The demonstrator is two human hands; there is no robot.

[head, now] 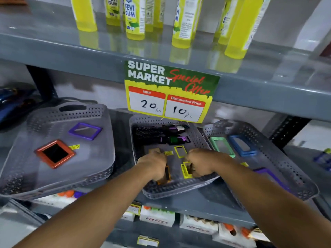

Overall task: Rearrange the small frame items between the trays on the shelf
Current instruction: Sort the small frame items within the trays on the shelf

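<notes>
A grey metal shelf (206, 203) in a shop aisle is carrying three perforated grey trays, seen from the head camera. The left tray (100, 122) is holding a purple frame (85, 131) and an orange frame (55, 153), lying apart. The middle tray (179, 191) is overlapping the right tray (279, 158), where a green frame (222, 146) and a blue frame (242, 145) are lying side by side. Both hands are reaching into the middle tray: the left hand (152, 164) is curling its fingers over a small orange frame (165, 176), while the right hand (201, 162) is pinching a small yellow frame (186, 170), with another yellow frame (180, 151) lying just beyond. Hairbrushes (161, 134) are resting at the tray's back. A price sign (168, 92) is hanging from the upper shelf, partly hiding that tray's far rim. Yellow gum bottles (134, 18) above are being cut off by the top edge; boxes (157, 218) below are blurring out.
</notes>
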